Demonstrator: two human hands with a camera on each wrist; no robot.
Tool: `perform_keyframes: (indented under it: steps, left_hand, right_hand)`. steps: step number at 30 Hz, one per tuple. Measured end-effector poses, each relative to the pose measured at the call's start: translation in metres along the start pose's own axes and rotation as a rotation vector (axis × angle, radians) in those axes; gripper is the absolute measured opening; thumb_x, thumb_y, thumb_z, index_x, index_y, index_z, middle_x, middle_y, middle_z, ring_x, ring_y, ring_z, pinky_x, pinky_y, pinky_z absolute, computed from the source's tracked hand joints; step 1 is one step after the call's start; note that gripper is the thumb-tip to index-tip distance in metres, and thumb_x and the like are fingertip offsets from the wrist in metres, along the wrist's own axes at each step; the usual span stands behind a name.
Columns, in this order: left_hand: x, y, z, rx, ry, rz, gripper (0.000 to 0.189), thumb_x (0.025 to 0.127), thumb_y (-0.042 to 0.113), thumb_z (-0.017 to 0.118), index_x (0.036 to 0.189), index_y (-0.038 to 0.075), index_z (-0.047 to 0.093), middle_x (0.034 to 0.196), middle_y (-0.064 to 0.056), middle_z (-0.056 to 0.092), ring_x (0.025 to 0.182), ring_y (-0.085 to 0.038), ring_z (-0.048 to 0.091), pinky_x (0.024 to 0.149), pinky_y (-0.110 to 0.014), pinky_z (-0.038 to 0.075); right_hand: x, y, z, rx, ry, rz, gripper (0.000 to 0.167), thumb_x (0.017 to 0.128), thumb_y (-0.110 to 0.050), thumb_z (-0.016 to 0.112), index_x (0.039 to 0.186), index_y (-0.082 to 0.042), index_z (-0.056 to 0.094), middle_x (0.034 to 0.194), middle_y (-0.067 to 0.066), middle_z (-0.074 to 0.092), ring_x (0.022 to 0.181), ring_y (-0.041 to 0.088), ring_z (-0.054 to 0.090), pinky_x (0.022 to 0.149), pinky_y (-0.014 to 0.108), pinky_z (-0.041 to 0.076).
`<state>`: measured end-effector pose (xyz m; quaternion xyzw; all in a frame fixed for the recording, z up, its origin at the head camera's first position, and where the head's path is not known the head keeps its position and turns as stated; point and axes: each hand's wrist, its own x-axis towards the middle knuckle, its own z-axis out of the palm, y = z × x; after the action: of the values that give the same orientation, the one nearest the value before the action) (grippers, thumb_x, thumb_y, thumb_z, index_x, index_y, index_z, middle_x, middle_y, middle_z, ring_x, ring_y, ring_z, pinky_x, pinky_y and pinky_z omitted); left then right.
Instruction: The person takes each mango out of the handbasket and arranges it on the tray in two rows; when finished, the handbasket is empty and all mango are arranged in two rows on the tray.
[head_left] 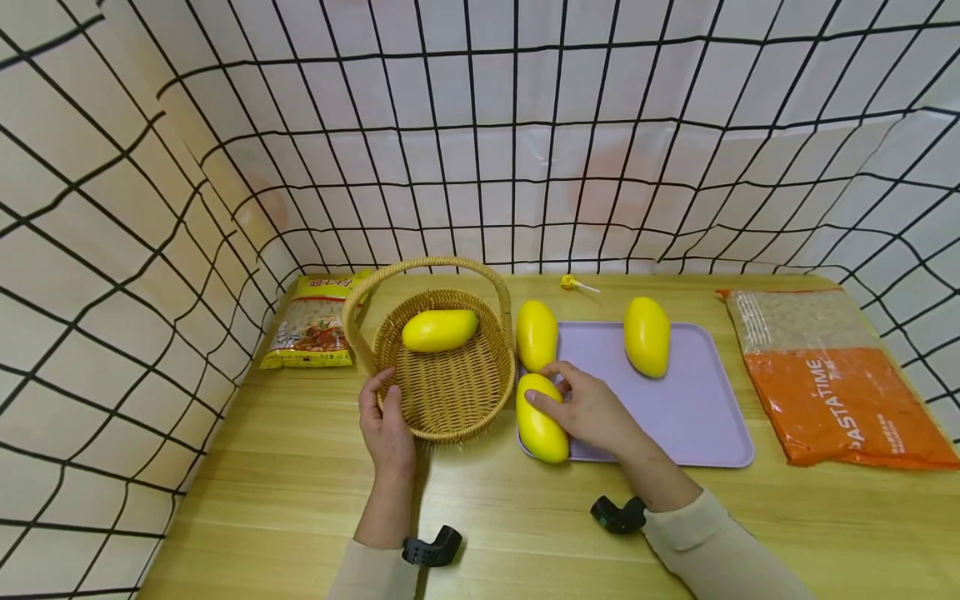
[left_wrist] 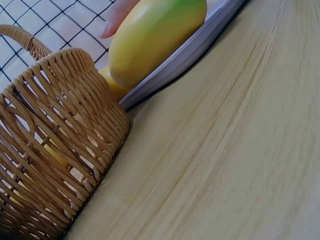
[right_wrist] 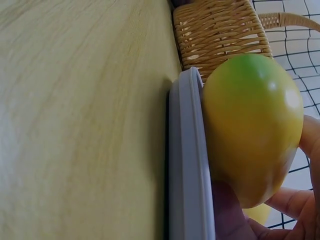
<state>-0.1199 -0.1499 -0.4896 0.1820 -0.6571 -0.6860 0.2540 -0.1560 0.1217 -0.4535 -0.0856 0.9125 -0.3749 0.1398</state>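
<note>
One mango (head_left: 543,433) sits between the thumb and fingers of the right hand (head_left: 596,412), at the near left corner of the tray (head_left: 697,417). Of three others (head_left: 647,337), one lies in the basket (head_left: 450,404). The left hand (head_left: 390,437) touches its rim (whether its fingers grip, I cannot tell).

I wear long, pale beige sleeves, plain in weave. My left sleeve (head_left: 375,573) looks smooth, while my right sleeve (head_left: 723,550) ends in a wide cuff (head_left: 678,518) with soft creases. Near each wrist I have a small black camera: the left camera (head_left: 444,547) is a bent block with a dark strap (head_left: 413,551), and the right camera (head_left: 618,515) is bent and rounded too. My left hand (head_left: 388,429) and right hand (head_left: 592,410) are bare.
</note>
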Motion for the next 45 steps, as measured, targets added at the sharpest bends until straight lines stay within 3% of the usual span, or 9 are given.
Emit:
perform_keyframes:
  steps: [13, 33, 39, 45]
  left_hand:
    - [0.0, 0.0, -0.001, -0.001, -0.013, 0.001, 0.029, 0.102, 0.009, 0.048, 0.127, 0.0, 0.061, 0.145, -0.013, 0.051, 0.146, -0.022, 0.037, 0.116, -0.041, 0.027]
    - [-0.001, 0.0, -0.002, -0.007, -0.017, -0.009, 0.029, 0.102, 0.009, 0.048, 0.127, 0.0, 0.06, 0.146, -0.013, 0.051, 0.147, -0.023, 0.035, 0.118, -0.045, 0.026]
    - [-0.001, 0.0, -0.001, -0.004, -0.011, -0.003, 0.029, 0.102, 0.008, 0.049, 0.127, -0.002, 0.06, 0.145, -0.014, 0.051, 0.146, -0.023, 0.036, 0.118, -0.043, 0.026]
    - [-0.001, 0.001, 0.0, -0.001, -0.001, -0.004, 0.03, 0.101, 0.008, 0.049, 0.127, -0.004, 0.059, 0.146, -0.014, 0.052, 0.146, -0.023, 0.037, 0.117, -0.042, 0.027]
  right_hand:
    - [0.0, -0.001, 0.003, 0.005, 0.022, 0.004, 0.056, 0.093, -0.059, 0.064, 0.132, -0.021, 0.058, 0.108, 0.01, 0.063, 0.083, 0.022, 0.056, 0.065, 0.031, 0.044]
    - [0.0, 0.0, -0.001, -0.052, 0.016, 0.014, 0.061, 0.093, -0.062, 0.062, 0.134, -0.017, 0.054, 0.113, 0.009, 0.066, 0.09, 0.023, 0.06, 0.072, 0.032, 0.047]
    - [-0.01, -0.011, -0.01, -0.14, 0.054, -0.026, 0.07, 0.092, -0.065, 0.062, 0.14, -0.015, 0.052, 0.118, 0.007, 0.065, 0.1, 0.023, 0.063, 0.081, 0.041, 0.052]
    - [-0.031, -0.034, -0.02, -0.182, 0.089, -0.131, 0.074, 0.091, -0.061, 0.067, 0.146, -0.015, 0.05, 0.128, 0.006, 0.063, 0.113, 0.027, 0.063, 0.089, 0.047, 0.055]
